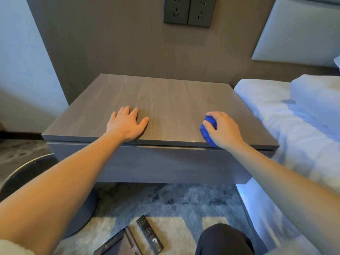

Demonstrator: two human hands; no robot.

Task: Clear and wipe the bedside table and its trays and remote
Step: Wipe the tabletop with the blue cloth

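The bedside table (165, 100) has a bare grey wood-grain top. My left hand (127, 124) lies flat on it near the front edge, fingers spread, holding nothing. My right hand (223, 130) presses a bunched blue cloth (208, 128) onto the top near the front right corner. A few pale specks lie on the front edge left of the cloth. On the carpet below lie the black remote (150, 234) and dark flat trays (117, 244), partly cut off by the bottom of the frame.
A bed with white bedding (298, 122) touches the table's right side. A round dark bin with a metal rim (27, 173) stands on the floor at left. Wall sockets (189, 11) sit above the table. My dark-clothed knee (223, 240) is at bottom right.
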